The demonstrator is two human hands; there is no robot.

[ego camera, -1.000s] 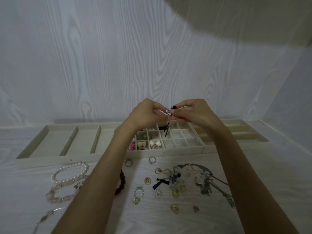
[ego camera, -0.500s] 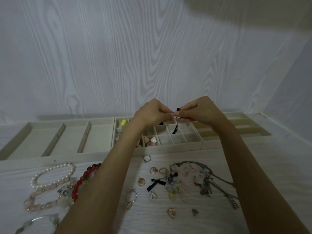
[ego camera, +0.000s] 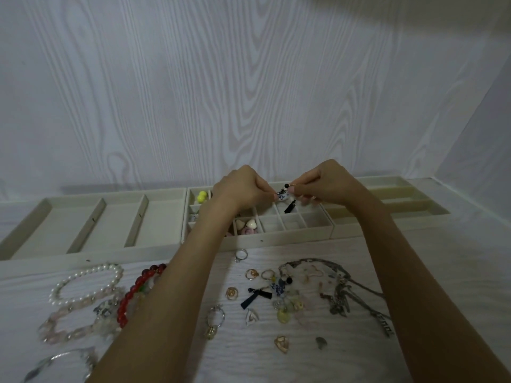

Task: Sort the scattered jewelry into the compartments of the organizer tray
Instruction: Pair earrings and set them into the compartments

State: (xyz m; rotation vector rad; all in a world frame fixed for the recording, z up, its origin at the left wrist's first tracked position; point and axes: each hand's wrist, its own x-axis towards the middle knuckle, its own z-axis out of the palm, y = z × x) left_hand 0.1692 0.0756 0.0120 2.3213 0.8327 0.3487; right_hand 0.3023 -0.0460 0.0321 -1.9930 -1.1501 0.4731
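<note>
Both hands hover over the small-grid part of the cream organizer tray (ego camera: 276,243). My left hand (ego camera: 240,186) and my right hand (ego camera: 329,183) pinch between them a blue-and-white earring (ego camera: 282,195) with a black bead on top. A black bow piece (ego camera: 289,207) hangs just under it over a grid cell. Cells hold yellow beads (ego camera: 202,196) and white heart pieces (ego camera: 247,224). Loose jewelry lies on the table in front: a pearl bracelet (ego camera: 83,283), a red bead bracelet (ego camera: 132,297), rings (ego camera: 241,255), a black bow (ego camera: 255,296).
A tangle of chains (ego camera: 337,288) lies right of the small charms. Pink bracelets (ego camera: 66,324) sit at the left, a silver one (ego camera: 60,363) at the front left. Long tray compartments (ego camera: 77,225) stretch left, slim ones (ego camera: 392,200) right. A white wall stands behind.
The hands with the earring have moved down and forward over the grid cells. My view has shifted, and the tray and table jewelry sit differently in frame.
</note>
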